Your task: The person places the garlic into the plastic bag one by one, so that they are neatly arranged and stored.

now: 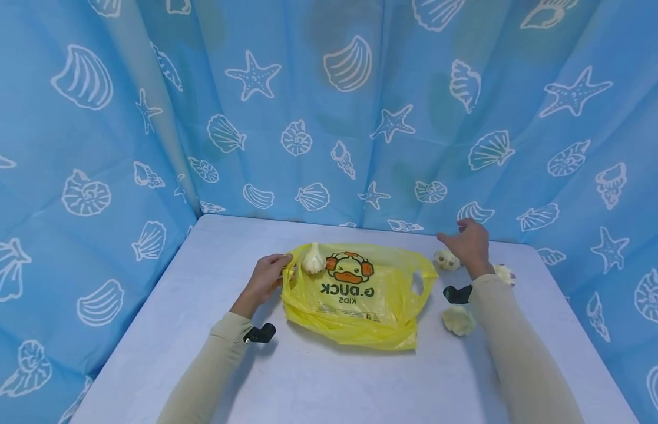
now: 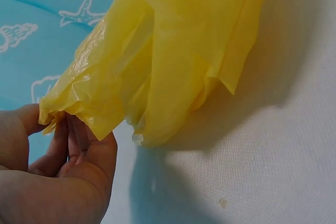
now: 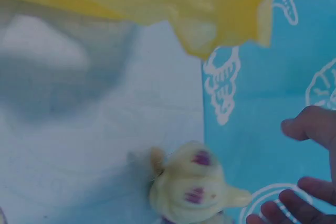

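The left hand (image 1: 265,278) is pinching an oblong yellow plastic bag (image 1: 360,309), its long axis pointing toward the right hand (image 1: 472,246), hovering empty, loosely spread.

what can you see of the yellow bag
The yellow bag looks like thin, creased, translucent plastic, printed with a winking duck in headphones above mirrored "G.DUCK KIDS" lettering. A handle loop shows at its right end. The left hand pinches its left end, raised off the white table. A garlic bulb shows at its upper left; whether on or inside it is unclear.
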The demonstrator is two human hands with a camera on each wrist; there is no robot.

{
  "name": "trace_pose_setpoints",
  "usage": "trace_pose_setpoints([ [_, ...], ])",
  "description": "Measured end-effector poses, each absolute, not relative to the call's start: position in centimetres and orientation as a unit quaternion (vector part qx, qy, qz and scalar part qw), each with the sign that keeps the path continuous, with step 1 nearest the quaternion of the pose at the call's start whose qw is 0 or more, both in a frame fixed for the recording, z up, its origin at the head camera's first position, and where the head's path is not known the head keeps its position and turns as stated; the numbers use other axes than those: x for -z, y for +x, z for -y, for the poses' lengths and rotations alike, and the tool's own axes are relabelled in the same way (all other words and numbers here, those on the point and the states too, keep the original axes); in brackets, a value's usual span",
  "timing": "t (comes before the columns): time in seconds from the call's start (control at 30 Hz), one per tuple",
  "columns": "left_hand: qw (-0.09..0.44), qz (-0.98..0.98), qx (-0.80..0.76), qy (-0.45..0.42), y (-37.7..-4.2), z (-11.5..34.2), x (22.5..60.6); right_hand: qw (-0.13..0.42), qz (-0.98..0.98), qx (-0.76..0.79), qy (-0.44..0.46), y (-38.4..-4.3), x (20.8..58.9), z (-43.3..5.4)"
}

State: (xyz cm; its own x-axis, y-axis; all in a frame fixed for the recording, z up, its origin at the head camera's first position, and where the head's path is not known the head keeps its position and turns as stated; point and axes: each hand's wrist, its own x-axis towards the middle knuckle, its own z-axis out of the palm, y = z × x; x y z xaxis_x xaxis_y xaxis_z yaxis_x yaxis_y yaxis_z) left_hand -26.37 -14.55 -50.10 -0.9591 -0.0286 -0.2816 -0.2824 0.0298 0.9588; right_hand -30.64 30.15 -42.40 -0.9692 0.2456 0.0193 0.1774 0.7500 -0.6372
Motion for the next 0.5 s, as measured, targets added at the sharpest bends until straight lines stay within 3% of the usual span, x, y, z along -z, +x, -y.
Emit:
trace_pose_setpoints([
  [0.17, 0.095, -0.712, -0.687, -0.112, -26.3, 14.4, 50.1, 0.012, 0.935, -0.324, -0.144, -30.6, 43.6, -31.1],
  [0.5, 0.093, -0.711, -0.687, -0.119, -26.3, 14.4, 50.1, -0.007, 0.927, -0.335, -0.168, -30.0, 44.9, -31.4],
])
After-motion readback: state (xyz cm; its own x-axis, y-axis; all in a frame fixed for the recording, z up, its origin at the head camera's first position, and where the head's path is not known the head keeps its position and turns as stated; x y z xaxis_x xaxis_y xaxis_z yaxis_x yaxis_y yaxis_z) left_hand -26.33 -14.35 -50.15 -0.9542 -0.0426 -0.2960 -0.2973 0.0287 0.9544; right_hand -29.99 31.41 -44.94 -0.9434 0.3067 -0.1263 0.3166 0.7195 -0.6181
